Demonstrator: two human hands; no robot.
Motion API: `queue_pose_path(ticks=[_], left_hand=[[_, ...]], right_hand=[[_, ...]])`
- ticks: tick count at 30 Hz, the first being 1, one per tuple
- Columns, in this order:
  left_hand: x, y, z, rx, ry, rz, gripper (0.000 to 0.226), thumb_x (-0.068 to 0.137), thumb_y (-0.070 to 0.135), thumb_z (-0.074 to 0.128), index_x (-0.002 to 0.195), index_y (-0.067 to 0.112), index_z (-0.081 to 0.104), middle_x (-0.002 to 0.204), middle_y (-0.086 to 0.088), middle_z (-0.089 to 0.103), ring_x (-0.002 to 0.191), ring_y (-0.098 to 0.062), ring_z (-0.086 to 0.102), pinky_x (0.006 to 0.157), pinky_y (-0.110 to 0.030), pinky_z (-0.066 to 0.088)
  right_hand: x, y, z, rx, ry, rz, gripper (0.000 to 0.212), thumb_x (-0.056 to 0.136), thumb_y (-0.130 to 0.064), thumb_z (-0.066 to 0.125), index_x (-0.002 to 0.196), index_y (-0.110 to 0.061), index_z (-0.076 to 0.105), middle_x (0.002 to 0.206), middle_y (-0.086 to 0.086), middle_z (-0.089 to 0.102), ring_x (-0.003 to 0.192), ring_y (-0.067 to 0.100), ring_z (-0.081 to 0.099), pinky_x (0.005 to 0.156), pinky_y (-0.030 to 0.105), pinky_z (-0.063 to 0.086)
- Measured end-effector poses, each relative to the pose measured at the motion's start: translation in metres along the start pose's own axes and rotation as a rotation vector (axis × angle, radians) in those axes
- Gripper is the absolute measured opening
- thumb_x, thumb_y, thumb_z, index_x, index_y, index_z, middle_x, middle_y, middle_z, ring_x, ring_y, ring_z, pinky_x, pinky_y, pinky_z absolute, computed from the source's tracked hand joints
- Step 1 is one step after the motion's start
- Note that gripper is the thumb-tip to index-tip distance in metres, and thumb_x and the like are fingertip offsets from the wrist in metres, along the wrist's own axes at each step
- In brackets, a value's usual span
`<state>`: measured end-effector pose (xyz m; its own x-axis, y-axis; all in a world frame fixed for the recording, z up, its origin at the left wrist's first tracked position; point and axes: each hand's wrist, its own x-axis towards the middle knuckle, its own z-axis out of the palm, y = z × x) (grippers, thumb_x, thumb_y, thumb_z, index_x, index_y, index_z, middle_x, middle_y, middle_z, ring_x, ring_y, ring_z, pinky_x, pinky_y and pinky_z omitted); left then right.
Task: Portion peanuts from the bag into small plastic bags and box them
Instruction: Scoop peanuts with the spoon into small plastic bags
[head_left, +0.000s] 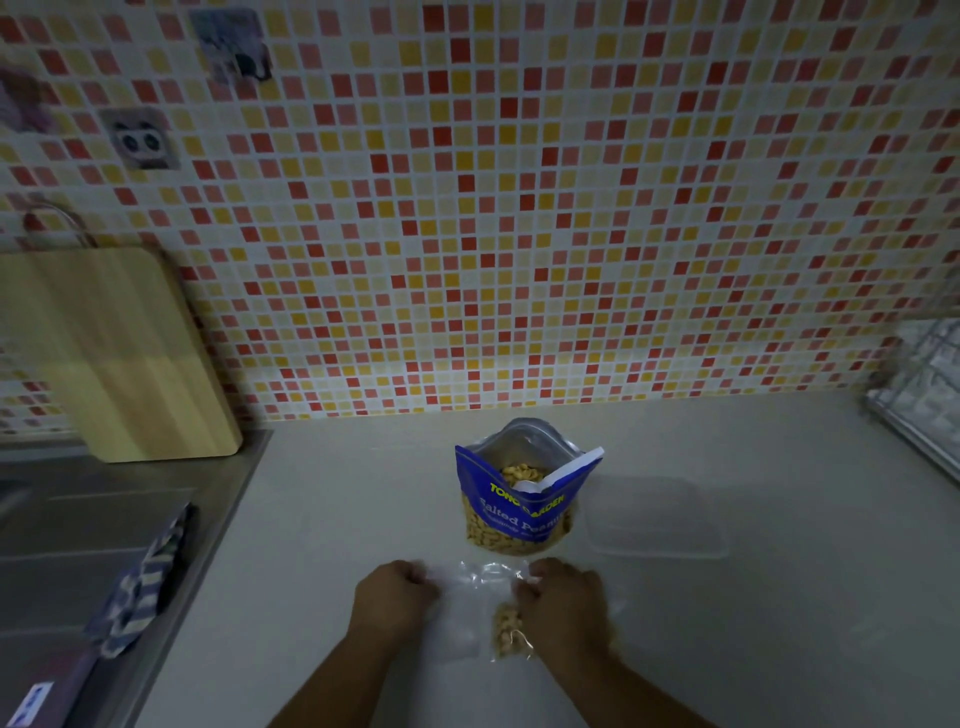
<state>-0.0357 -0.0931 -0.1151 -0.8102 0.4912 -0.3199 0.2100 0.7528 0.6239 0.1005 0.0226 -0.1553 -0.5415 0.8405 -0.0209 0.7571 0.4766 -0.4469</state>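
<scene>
A blue bag of salted peanuts (519, 499) stands open and upright on the pale counter, peanuts visible inside. Just in front of it lies a small clear plastic bag (470, 608) with a clump of peanuts (508, 631) in its right part. My left hand (390, 597) pinches the bag's top left edge, and my right hand (563, 603) pinches its top right edge, partly covering the peanuts. A clear plastic box (657, 517) sits flat to the right of the blue bag, apart from both hands.
A wooden cutting board (119, 353) leans on the tiled wall at the left. A steel sink surface (78, 519) with a blue striped cloth (143, 582) lies to the left. A wire rack (924, 384) stands at the far right.
</scene>
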Motion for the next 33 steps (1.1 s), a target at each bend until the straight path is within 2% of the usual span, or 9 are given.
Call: queue_pose_path(ticks=[5,7,10,15,20,24,27,30,33], left_hand=[[-0.003,-0.002,-0.015,-0.242,-0.077,-0.022,0.032,0.069,0.013,0.072,0.041,0.018,0.057,0.043,0.009,0.053,0.049,-0.008,0.053,0.051,-0.018,0.043],[-0.004,-0.001,-0.022,-0.334,-0.132,0.008,0.032,0.073,0.003,0.068,0.047,0.016,0.055,0.045,0.002,0.049,0.041,-0.008,0.044,0.040,-0.014,0.036],[-0.009,0.005,-0.035,-0.477,-0.275,0.093,0.020,0.075,-0.003,0.068,0.066,0.010,0.055,0.060,-0.008,0.045,0.052,-0.012,0.040,0.044,-0.015,0.034],[-0.029,0.034,-0.055,-0.518,-0.435,0.238,0.020,0.060,0.017,0.074,0.065,0.012,0.055,0.061,-0.002,0.050,0.056,-0.008,0.045,0.052,-0.018,0.037],[-0.047,0.072,-0.073,-0.510,-0.532,0.337,0.032,0.068,0.023,0.072,0.099,0.015,0.070,0.096,-0.005,0.072,0.085,-0.014,0.065,0.077,-0.025,0.048],[-0.057,0.105,-0.077,-0.463,-0.343,0.469,0.012,0.083,0.013,0.067,0.093,0.015,0.075,0.081,0.000,0.073,0.064,0.003,0.063,0.060,-0.010,0.048],[-0.058,0.123,-0.077,-0.452,-0.145,0.551,0.005,0.080,0.010,0.071,0.075,0.010,0.074,0.067,-0.002,0.066,0.057,-0.002,0.059,0.054,-0.010,0.046],[-0.057,0.137,-0.076,-0.337,0.010,0.649,0.028,0.075,0.014,0.076,0.054,0.018,0.058,0.054,0.005,0.055,0.051,-0.005,0.051,0.053,-0.013,0.041],[-0.057,0.145,-0.074,-0.131,0.177,0.727,0.037,0.076,0.019,0.074,0.052,0.026,0.046,0.051,0.007,0.048,0.051,-0.002,0.046,0.048,-0.010,0.036]], right_hand=[[-0.009,-0.006,-0.023,0.211,0.052,0.027,0.024,0.070,-0.030,0.077,0.090,-0.018,0.071,0.085,-0.005,0.073,0.084,0.020,0.063,0.084,0.031,0.045],[-0.013,-0.011,-0.033,0.372,-0.020,0.026,0.010,0.078,-0.028,0.071,0.087,-0.027,0.068,0.087,-0.004,0.070,0.083,0.015,0.057,0.086,0.029,0.046],[-0.023,-0.019,-0.044,0.650,-0.084,0.001,0.014,0.074,-0.028,0.076,0.074,-0.035,0.065,0.080,0.000,0.067,0.072,0.010,0.060,0.072,0.024,0.051],[-0.033,-0.035,-0.077,0.797,-0.052,-0.104,0.023,0.081,-0.015,0.072,0.072,-0.035,0.065,0.073,-0.004,0.062,0.069,-0.003,0.058,0.066,0.013,0.045],[-0.031,-0.048,-0.118,0.924,0.019,-0.099,0.019,0.088,-0.017,0.063,0.072,-0.025,0.067,0.075,0.001,0.067,0.068,0.010,0.060,0.066,0.025,0.050],[-0.021,-0.058,-0.152,0.901,0.058,-0.157,0.024,0.090,-0.015,0.061,0.072,-0.030,0.065,0.079,-0.006,0.067,0.075,0.001,0.062,0.065,0.009,0.048],[-0.013,-0.063,-0.174,0.886,0.070,-0.158,0.019,0.090,-0.017,0.060,0.076,-0.029,0.066,0.084,-0.004,0.068,0.079,0.006,0.062,0.068,0.012,0.046],[-0.008,-0.068,-0.190,0.934,0.014,-0.117,0.017,0.089,-0.018,0.060,0.078,-0.025,0.070,0.086,-0.002,0.071,0.085,0.014,0.066,0.071,0.018,0.049],[-0.004,-0.074,-0.198,0.955,-0.067,-0.035,0.010,0.086,-0.021,0.063,0.086,-0.017,0.072,0.092,-0.001,0.072,0.088,0.011,0.065,0.066,0.016,0.047]])
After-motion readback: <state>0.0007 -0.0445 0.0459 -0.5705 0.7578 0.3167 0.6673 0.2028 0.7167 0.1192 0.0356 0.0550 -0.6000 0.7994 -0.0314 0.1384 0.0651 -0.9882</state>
